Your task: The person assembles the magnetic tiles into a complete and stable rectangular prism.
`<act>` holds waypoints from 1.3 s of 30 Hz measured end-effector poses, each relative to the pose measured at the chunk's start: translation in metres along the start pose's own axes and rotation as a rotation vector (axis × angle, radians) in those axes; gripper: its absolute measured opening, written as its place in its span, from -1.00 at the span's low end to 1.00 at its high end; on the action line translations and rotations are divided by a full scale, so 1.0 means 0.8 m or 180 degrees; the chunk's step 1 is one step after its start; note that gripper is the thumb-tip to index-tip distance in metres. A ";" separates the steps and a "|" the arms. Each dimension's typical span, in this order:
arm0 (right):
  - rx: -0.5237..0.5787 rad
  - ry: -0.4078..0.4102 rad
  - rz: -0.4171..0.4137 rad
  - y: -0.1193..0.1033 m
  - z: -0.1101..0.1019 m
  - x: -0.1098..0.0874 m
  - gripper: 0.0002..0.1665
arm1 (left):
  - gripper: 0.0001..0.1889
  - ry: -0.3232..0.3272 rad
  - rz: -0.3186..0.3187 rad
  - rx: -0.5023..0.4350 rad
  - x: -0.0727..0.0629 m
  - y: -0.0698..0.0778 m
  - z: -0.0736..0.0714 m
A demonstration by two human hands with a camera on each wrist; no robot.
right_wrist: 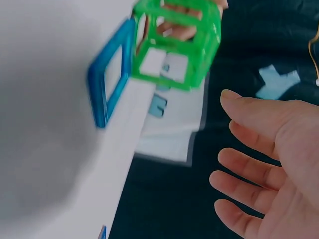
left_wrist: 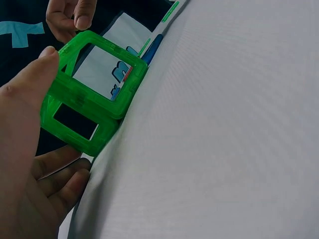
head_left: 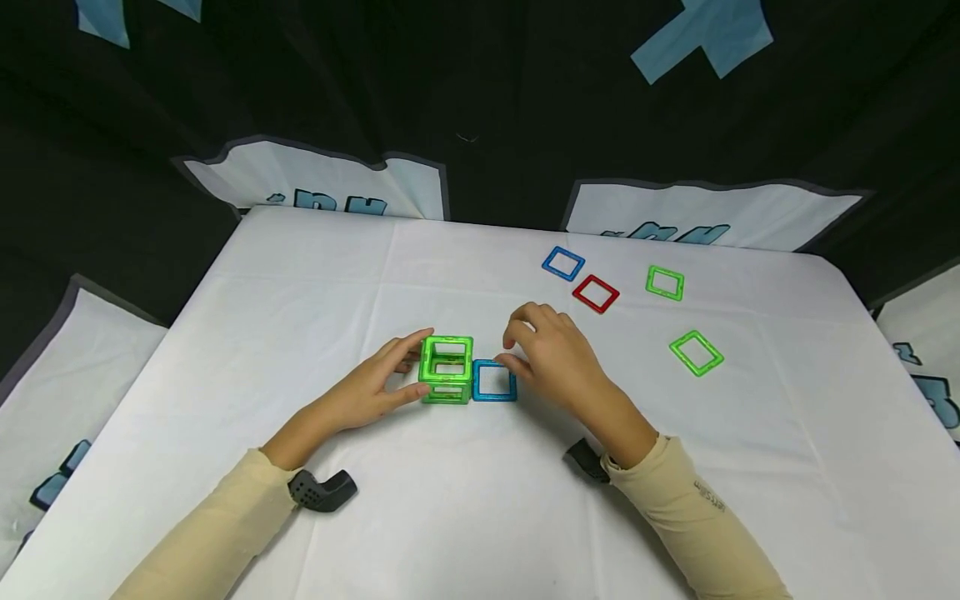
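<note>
A cube of green square magnetic tiles (head_left: 447, 370) stands on the white table, its open frames showing through one another. My left hand (head_left: 372, 384) holds it from the left, thumb at the near corner and index finger at the far one. In the left wrist view, the thumb (left_wrist: 37, 74) lies along the cube's edge. A blue magnetic tile (head_left: 494, 381) lies flat against the cube's right side. Over that tile's right edge hovers my right hand (head_left: 555, 354), fingers loosely bent. The right wrist view shows its fingers (right_wrist: 249, 169) spread apart with nothing between them.
Toward the back right lie a dark blue tile (head_left: 551, 268), a red tile (head_left: 609, 302) and two green tiles, one farther back (head_left: 664, 294) and one nearer (head_left: 678, 353). A black curtain (head_left: 495, 108) hangs behind the table (head_left: 480, 517).
</note>
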State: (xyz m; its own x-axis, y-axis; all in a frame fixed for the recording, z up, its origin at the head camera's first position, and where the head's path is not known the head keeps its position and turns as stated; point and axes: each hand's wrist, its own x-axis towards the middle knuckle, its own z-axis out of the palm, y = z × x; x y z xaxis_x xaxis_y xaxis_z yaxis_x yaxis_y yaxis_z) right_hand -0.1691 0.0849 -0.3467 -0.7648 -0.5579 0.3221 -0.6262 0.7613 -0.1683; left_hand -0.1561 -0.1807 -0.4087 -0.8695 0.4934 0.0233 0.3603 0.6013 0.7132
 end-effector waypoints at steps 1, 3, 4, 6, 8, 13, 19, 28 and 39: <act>0.0000 0.0000 0.0048 0.004 -0.002 0.000 -0.79 | -0.25 -0.0002 -0.0014 -0.0004 0.000 0.000 0.000; 0.0024 -0.0004 0.0155 0.012 -0.007 0.000 -0.78 | -0.25 -0.0007 -0.0020 0.0001 0.000 0.000 0.000; 0.0031 -0.0008 0.0204 0.017 -0.010 0.000 -0.77 | -0.25 -0.0009 -0.0024 0.0004 0.000 -0.001 0.000; 0.0035 -0.0011 0.0300 0.027 -0.015 0.000 -0.76 | -0.25 -0.0009 -0.0027 0.0003 0.000 -0.001 0.000; 0.0018 -0.0002 0.0393 0.038 -0.020 -0.001 -0.74 | -0.25 -0.0007 -0.0025 0.0004 0.000 -0.001 0.001; 0.0059 -0.0031 0.0735 0.073 -0.030 -0.005 -0.69 | -0.25 -0.0008 0.0008 -0.0027 -0.001 -0.001 0.001; 0.0172 -0.0608 0.1526 0.121 -0.029 -0.008 -0.51 | -0.25 0.0005 0.0025 -0.0026 -0.001 -0.003 0.001; 0.0055 -0.1300 0.2283 0.185 -0.014 -0.031 -0.19 | -0.25 -0.0024 -0.0042 -0.0040 -0.001 -0.001 0.001; 0.0418 -0.1913 0.2572 0.212 -0.037 -0.055 0.01 | -0.25 -0.0028 -0.0046 -0.0019 0.000 -0.001 0.001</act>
State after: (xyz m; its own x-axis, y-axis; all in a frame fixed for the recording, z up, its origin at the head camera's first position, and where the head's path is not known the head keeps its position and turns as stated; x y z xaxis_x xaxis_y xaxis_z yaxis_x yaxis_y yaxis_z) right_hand -0.2373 0.2485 -0.3621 -0.8934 0.0064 -0.4492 0.1281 0.9620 -0.2411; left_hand -0.1559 -0.1808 -0.4100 -0.8715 0.4903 0.0066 0.3456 0.6047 0.7176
